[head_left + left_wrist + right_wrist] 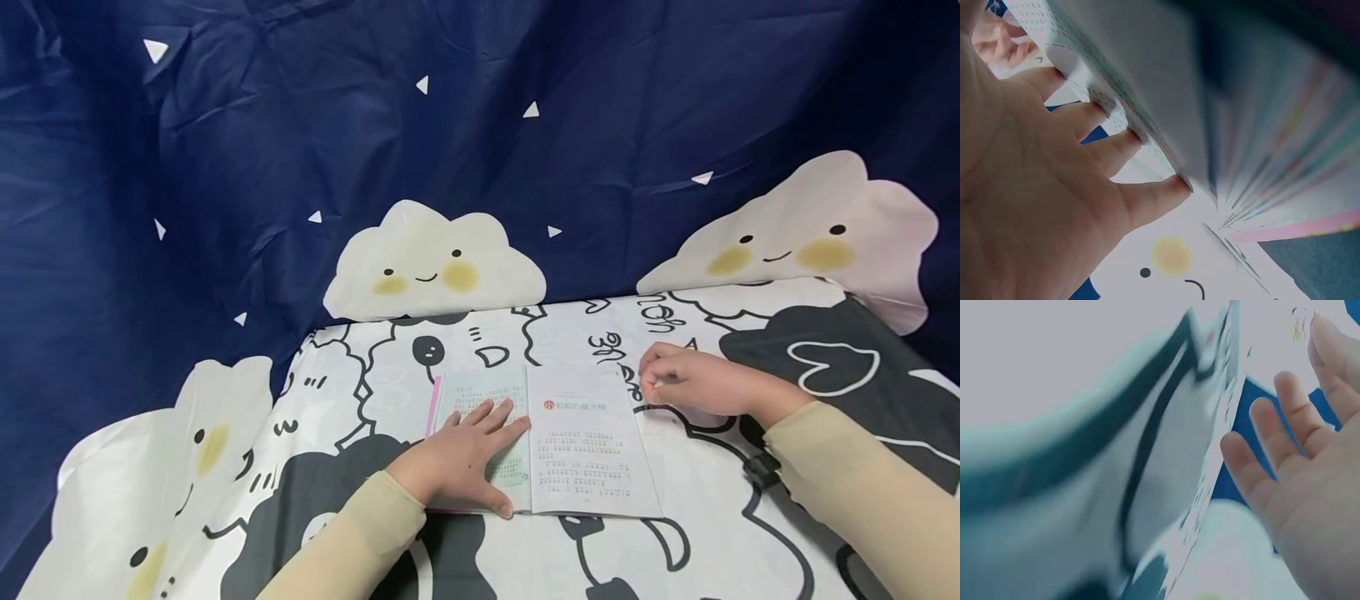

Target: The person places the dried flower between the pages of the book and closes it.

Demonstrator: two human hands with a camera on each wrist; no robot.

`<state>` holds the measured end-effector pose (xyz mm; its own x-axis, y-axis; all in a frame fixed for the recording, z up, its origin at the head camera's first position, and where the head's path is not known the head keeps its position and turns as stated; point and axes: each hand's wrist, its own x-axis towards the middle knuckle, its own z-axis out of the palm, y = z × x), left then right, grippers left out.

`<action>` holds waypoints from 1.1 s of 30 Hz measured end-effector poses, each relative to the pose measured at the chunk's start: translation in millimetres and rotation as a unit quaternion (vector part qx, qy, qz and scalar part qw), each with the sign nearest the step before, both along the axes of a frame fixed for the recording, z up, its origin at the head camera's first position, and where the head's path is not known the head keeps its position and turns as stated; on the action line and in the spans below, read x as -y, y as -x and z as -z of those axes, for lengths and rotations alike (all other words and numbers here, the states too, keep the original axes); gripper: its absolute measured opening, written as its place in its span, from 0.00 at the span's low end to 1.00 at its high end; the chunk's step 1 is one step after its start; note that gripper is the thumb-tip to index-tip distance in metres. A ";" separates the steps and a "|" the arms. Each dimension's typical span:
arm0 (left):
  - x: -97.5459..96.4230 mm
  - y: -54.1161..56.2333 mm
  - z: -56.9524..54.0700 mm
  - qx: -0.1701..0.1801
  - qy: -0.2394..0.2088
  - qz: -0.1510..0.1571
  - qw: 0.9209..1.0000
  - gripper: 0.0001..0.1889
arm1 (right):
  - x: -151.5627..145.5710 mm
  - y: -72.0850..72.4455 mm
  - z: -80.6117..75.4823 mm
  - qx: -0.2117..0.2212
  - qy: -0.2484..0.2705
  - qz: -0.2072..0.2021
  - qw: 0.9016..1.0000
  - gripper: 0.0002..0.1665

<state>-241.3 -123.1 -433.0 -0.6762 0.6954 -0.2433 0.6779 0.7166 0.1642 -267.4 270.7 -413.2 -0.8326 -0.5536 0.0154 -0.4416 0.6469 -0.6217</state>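
An open book (588, 458) lies on the patterned cloth, its right page white with a line of large title characters and its left page pale green. My left hand (467, 454) rests across the left page with fingers spread. In the left wrist view, the fingertips (1179, 181) of that hand meet the printed page. Just beyond the book's upper right edge hovers my right hand (693, 381), fingers loosely bent and holding nothing. The right wrist view shows that hand (1316, 450) with its fingers apart from one another, beside the cloth.
A white cloth (525, 558) with black-and-grey cartoon drawings covers the surface under the book. Behind it hangs a dark blue curtain (480, 158) with small white triangles and smiling clouds (435, 258). A small black strap piece (762, 468) shows at my right sleeve.
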 end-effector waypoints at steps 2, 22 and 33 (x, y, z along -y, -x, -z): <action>-0.1 -0.3 0.1 -0.001 0.000 0.001 1.000 0.62 | 12.5 3.8 -0.7 0.009 0.012 0.008 1.000 0.11; -0.9 -2.1 -3.2 -0.009 0.003 0.006 1.000 0.62 | 89.7 18.7 16.6 0.002 0.005 0.006 1.000 0.09; -0.6 -2.5 -5.1 -0.005 0.001 0.005 1.000 0.62 | 89.4 19.1 18.1 0.005 -0.005 0.015 1.000 0.10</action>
<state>-238.8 -122.4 -427.8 -0.6712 0.7017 -0.2390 0.6868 0.7100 0.1560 -286.5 181.3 -431.3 -0.8490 -0.5283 0.0013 -0.4155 0.6662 -0.6193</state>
